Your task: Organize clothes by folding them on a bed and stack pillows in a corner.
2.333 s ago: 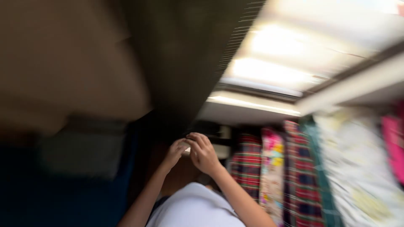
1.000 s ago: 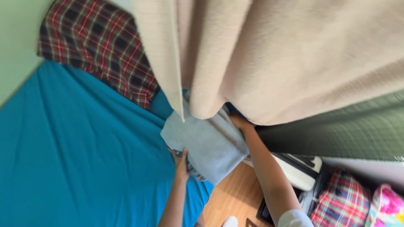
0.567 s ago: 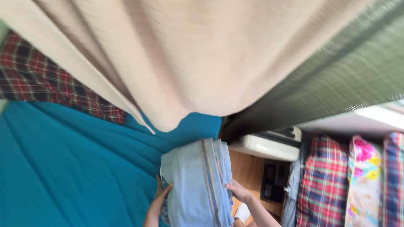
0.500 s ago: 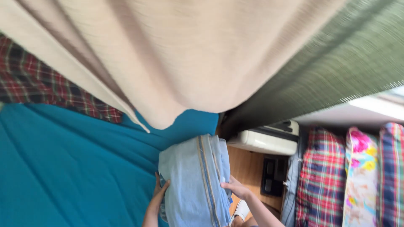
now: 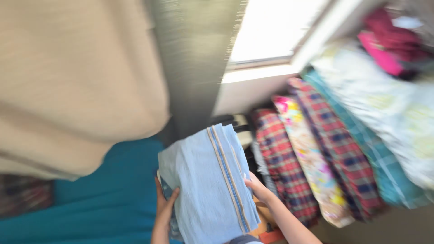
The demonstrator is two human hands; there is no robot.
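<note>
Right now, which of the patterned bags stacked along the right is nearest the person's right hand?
The red plaid bag at the row's left end, just beyond the right hand; the floral bag and the other plaid ones lie farther right.

Single head view, close, tilted, looking down over folded towel (image 5: 208, 180)

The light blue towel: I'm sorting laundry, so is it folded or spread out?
Folded. The light blue towel forms a compact stacked bundle, held between the left hand and right hand.

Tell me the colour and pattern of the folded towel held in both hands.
Light blue folded towel with darker blue and tan stripes along one edge; head view.
</note>
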